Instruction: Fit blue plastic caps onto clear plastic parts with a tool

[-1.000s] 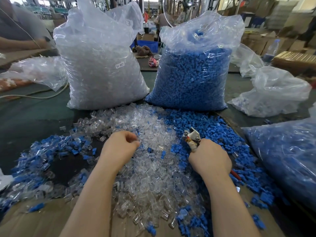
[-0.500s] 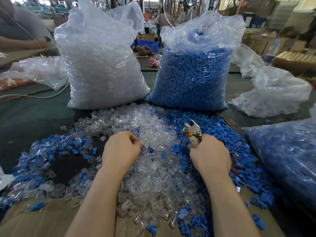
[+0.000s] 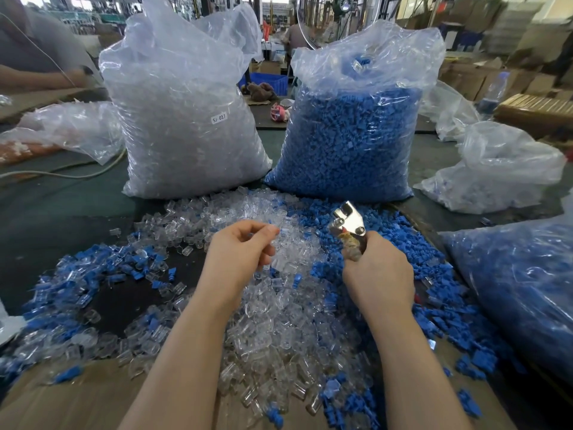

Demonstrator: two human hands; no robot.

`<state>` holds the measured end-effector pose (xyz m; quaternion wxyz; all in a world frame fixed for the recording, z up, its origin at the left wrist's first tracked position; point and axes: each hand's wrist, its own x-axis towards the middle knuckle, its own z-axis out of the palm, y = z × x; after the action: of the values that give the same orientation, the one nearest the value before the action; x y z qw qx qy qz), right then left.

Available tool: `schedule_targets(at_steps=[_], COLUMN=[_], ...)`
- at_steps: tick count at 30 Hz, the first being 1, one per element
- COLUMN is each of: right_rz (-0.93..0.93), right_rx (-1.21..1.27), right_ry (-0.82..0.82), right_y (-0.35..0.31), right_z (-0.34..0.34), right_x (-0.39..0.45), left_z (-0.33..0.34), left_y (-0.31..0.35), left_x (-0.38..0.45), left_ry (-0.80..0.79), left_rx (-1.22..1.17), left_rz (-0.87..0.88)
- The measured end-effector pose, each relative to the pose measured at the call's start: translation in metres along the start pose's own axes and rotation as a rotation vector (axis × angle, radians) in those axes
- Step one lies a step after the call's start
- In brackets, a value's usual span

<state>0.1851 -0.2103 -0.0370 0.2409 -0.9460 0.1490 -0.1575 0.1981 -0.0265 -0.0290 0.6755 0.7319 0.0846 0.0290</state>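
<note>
1. At the far left of the frame I see a crumpled clear bag (image 3: pixel 71 128) lying on the dark green table (image 3: pixel 55 212), with mixed blue and clear pieces (image 3: pixel 71 290) scattered below it.
2. In the upper left centre stands a tall bag of clear parts (image 3: pixel 186 119) bearing a small white label (image 3: pixel 219 118).
3. My left hand (image 3: pixel 240 252) hovers at centre frame over the loose heap of clear parts (image 3: pixel 279 321); its fingers are curled, thumb against fingertips, apparently pinching a clear piece, though I cannot make the piece out for certain.
4. Right of centre, the bag of blue caps (image 3: pixel 350 138) stands just beside the clear bag.
5. My right hand (image 3: pixel 378 274) is wrapped tight round the handles of the tool (image 3: pixel 348 223), whose metal head points up and away, above the loose blue caps (image 3: pixel 400 237).
6. The two hands are apart, not touching.
7. At the right edge lie another blue-filled bag (image 3: pixel 521 290) and, above it, a slack, nearly empty one (image 3: pixel 496 172).
</note>
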Motion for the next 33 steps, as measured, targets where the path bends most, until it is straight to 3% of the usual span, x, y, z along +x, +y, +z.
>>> schedule_targets(at_steps=[11,17,27,33], right_rz=[-0.038,-0.104,-0.119,-0.128], right_rx=[0.164,0.241,0.615,0.698], right_ry=[0.032,0.015,0.039,0.017], right_y=[-0.004,-0.005,-0.013,-0.016], right_z=[0.002,0.001,0.000,0.001], right_x=[0.000,-0.002,-0.006,-0.008], left_z=[0.014,0.016,0.022,0.031], left_y=[0.004,0.004,0.006,0.009], left_x=[-0.007,-0.008,-0.013,-0.018], left_ry=[-0.059,-0.069,-0.027,-0.010], left_rx=[-0.202,-0.198,-0.244,-0.275], left_rz=[-0.090,-0.106,-0.048,-0.011])
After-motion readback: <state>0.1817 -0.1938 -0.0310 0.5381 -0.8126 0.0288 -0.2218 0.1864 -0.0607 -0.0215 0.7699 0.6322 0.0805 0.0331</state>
